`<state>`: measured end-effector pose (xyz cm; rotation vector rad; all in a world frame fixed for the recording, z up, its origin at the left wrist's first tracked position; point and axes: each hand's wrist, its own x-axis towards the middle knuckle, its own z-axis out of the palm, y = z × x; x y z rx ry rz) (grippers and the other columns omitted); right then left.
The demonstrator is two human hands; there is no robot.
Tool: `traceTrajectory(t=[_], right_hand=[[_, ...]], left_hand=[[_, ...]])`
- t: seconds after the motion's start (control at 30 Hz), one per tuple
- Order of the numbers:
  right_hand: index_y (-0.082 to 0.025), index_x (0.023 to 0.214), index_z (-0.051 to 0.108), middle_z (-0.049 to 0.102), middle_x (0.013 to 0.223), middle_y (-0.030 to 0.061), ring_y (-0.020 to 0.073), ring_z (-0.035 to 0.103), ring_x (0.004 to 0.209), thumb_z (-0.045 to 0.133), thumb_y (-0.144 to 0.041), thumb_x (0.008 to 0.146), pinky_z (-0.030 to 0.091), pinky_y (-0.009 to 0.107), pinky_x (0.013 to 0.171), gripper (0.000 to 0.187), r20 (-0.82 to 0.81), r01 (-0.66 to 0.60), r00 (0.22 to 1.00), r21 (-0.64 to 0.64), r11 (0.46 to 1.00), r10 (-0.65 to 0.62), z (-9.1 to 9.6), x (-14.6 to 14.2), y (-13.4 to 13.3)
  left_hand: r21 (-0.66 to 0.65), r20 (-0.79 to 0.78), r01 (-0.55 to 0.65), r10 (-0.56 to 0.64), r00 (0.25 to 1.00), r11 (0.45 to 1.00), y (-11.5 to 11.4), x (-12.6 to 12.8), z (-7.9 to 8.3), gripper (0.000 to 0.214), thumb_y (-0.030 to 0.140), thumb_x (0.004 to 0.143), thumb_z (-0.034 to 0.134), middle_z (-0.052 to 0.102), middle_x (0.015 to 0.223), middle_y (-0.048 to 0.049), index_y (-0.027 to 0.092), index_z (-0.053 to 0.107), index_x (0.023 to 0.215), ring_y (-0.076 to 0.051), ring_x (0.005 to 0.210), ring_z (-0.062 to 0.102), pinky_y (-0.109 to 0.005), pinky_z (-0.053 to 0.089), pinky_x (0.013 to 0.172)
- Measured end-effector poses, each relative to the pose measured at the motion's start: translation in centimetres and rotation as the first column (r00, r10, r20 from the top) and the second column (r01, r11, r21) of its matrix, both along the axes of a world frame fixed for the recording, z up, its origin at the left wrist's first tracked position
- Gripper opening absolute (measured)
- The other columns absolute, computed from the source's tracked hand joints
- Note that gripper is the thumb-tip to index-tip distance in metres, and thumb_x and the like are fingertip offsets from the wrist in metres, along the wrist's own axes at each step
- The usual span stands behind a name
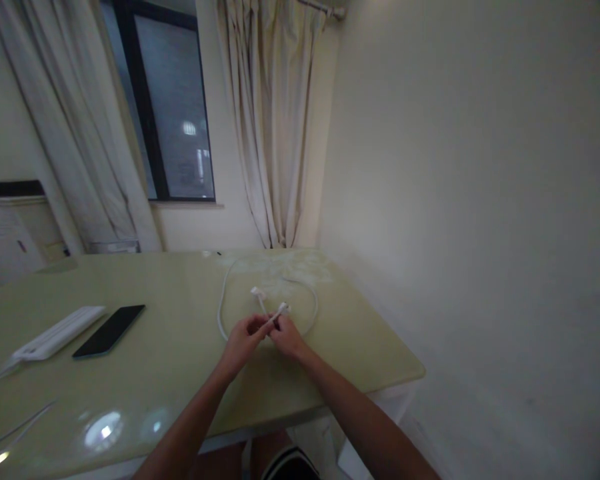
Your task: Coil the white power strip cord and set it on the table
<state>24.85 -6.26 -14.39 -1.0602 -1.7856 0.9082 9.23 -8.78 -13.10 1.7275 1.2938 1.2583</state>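
1. Cable [220, 310]: on the table [175, 373], in its right part, with a short stretch lifted between the fingers.
2. The left hand [247, 335] has its fingers narrow, pinching the cable; the right hand [287, 335] meets it, fingers curled closed around the cable too. The fingertips partly hide each other. Gripping side by side probably keeps that stretch steady.
3. One plug [283, 307] stands out just past the fingers, pointing toward the table's far edge, perhaps left free so the grip falls on the cord. The other white end [257, 292] is near it, slightly farther toward that edge.
4. The rest lies on the table in a wide, loose loop around the hands; the slack likely lets the held part move without pulling.
5. The phone [111, 331] and power strip [60, 333] lie side by side on the table's left part, well apart from the loop, which seems to leave elbow room.
6. Beyond the table's far edge hang curtains [275, 120]; a wall [470, 200] stands to its right.
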Motion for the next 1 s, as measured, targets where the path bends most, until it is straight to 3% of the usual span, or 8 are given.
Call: traceTrajectory(t=[0.17, 0.23, 0.33, 0.53, 0.7, 0.8, 0.9, 1.0], right_hand=[[-0.016, 0.104, 0.075, 0.061, 0.068, 0.0005, 0.0146, 0.054, 0.06, 0.047, -0.055, 0.092, 0.042, 0.024, 0.056, 0.049, -0.251, -0.113, 0.966, -0.165, 0.98, 0.069, 0.2, -2.0, 3.4], [-0.016, 0.103, 0.075, 0.062, 0.07, 0.0022, 0.0138, 0.053, 0.059, 0.039, -0.063, 0.094, 0.041, 0.023, 0.054, 0.06, -0.326, -0.128, 0.944, -0.208, 0.97, 0.055, 0.2, -2.4, 4.5], [-0.016, 0.099, 0.076, 0.065, 0.073, 0.0038, 0.0134, 0.054, 0.06, 0.042, -0.074, 0.091, 0.041, 0.022, 0.053, 0.068, -0.388, -0.136, 0.921, -0.244, 0.96, 0.031, 0.0, -2.8, 5.6], [-0.019, 0.105, 0.078, 0.068, 0.074, 0.0038, 0.0161, 0.057, 0.057, 0.055, -0.082, 0.086, 0.044, 0.026, 0.05, 0.069, -0.407, -0.19, 0.91, -0.241, 0.952, 0.078, -1.0, -2.4, 6.2], [-0.018, 0.108, 0.077, 0.069, 0.075, 0.0036, 0.0183, 0.063, 0.058, 0.053, -0.08, 0.092, 0.05, 0.029, 0.051, 0.068, -0.34, -0.096, 0.94, -0.209, 0.973, 0.02, -1.0, -1.9, 5.2], [-0.018, 0.1, 0.073, 0.067, 0.07, 0.0021, 0.0191, 0.067, 0.055, 0.056, -0.078, 0.091, 0.051, 0.028, 0.049, 0.063, -0.35, -0.009, 0.933, -0.239, 0.971, -0.078, -0.4, -2.0, 4.2], [-0.021, 0.096, 0.064, 0.066, 0.066, 0.0002, 0.0184, 0.066, 0.052, 0.064, -0.073, 0.089, 0.048, 0.026, 0.046, 0.053, -0.347, 0.117, 0.915, -0.26, 0.958, -0.206, 0.0, -2.0, 3.4], [-0.023, 0.112, 0.057, 0.069, 0.079, 0.0006, 0.0172, 0.066, 0.056, 0.076, -0.066, 0.084, 0.048, 0.025, 0.047, 0.054, -0.347, 0.254, 0.885, -0.201, 0.946, -0.311, 0.0, -1.7, 3.1]], left_hand=[[-0.044, -0.078, -0.125, 0.121, 0.99, 0.991, 2.5, -1.6, -1.4, 0.059, 0.074, 0.083, 0.056, 0.071, 0.07, -0.0085, 0.018, 0.07, 0.076, -0.026, 0.067, 0.066, -0.036, 0.05, 0.066], [-0.039, -0.113, -0.187, 0.182, 0.977, 0.982, 3.7, -1.8, -1.8, 0.053, 0.069, 0.088, 0.055, 0.075, 0.081, -0.011, 0.019, 0.069, 0.083, -0.028, 0.075, 0.069, -0.038, 0.051, 0.072], [-0.032, -0.147, -0.237, 0.23, 0.962, 0.971, 5.3, -1.5, -2.3, 0.044, 0.059, 0.096, 0.047, 0.077, 0.096, -0.0127, 0.02, 0.069, 0.099, -0.029, 0.087, 0.071, -0.04, 0.052, 0.08], [-0.024, -0.143, -0.115, 0.111, 0.984, 0.993, 6.9, -1.9, -2.9, 0.049, 0.059, 0.101, 0.038, 0.077, 0.1, -0.0109, 0.021, 0.067, 0.109, -0.028, 0.092, 0.073, -0.042, 0.054, 0.086], [-0.149, 0.039, 0.067, -0.062, 0.997, 0.987, 5.1, -2.4, -2.2, 0.064, 0.072, 0.094, 0.05, 0.077, 0.091, -0.008, 0.019, 0.064, 0.127, -0.026, 0.081, 0.074, -0.036, 0.056, 0.07], [-0.236, 0.17, 0.148, -0.109, 0.979, 0.96, 3.9, -2.3, -1.4, 0.073, 0.07, 0.089, 0.063, 0.073, 0.076, -0.0036, 0.018, 0.056, 0.14, -0.022, 0.065, 0.069, -0.029, 0.048, 0.057], [-0.233, 0.193, 0.159, -0.115, 0.974, 0.959, 3.2, -2.1, -1.3, 0.076, 0.062, 0.086, 0.073, 0.065, 0.063, 0.0018, 0.017, 0.052, 0.143, -0.019, 0.056, 0.062, -0.025, 0.041, 0.052], [-0.184, 0.208, 0.175, -0.135, 0.969, 0.967, 2.8, -2.0, -1.6, 0.07, 0.055, 0.087, 0.075, 0.061, 0.061, 0.0041, 0.019, 0.051, 0.142, -0.017, 0.057, 0.06, -0.025, 0.041, 0.055]])
